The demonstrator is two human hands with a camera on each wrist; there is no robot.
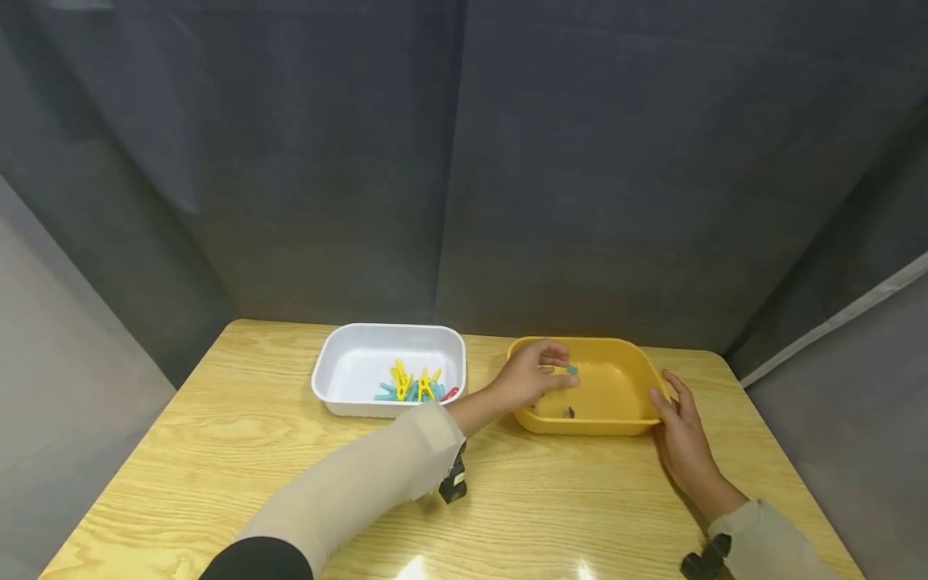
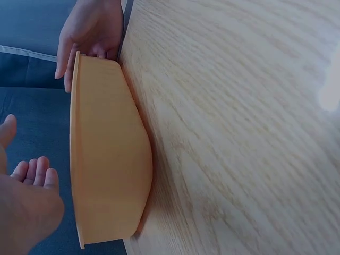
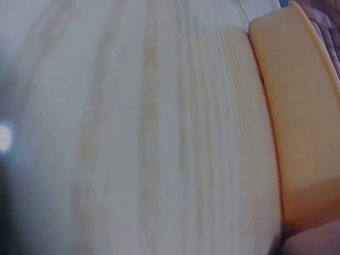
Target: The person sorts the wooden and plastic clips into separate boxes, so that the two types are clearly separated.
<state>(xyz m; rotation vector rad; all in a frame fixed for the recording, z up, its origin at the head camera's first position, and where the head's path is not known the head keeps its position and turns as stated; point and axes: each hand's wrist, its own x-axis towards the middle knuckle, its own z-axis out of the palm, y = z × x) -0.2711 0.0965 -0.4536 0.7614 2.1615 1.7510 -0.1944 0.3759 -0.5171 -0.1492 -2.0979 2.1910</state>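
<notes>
In the head view, my left hand (image 1: 532, 377) hovers over the left part of a yellow plastic tray (image 1: 631, 374). Its fingers are bent loosely and its thumb stands apart, with nothing visible between them. A small teal piece (image 1: 572, 370), perhaps part of a clothespin, shows beside the fingertips. Nearer the front wall, a small dark piece (image 1: 569, 412) lies on the tray floor. My right hand (image 1: 685, 439) holds the tray's right rim, thumb at the edge and fingers along the outside. The left wrist view shows the left hand (image 2: 32, 212) beside the tray's upper edge.
A white tray (image 1: 348, 374) stands to the left, behind my left forearm. Yellow clothespins (image 1: 401, 380), teal ones and a red piece (image 1: 450, 394) lie in its front right part. Both trays sit near the back edge of the wooden table (image 1: 239, 451), before a dark curtain (image 1: 348, 161).
</notes>
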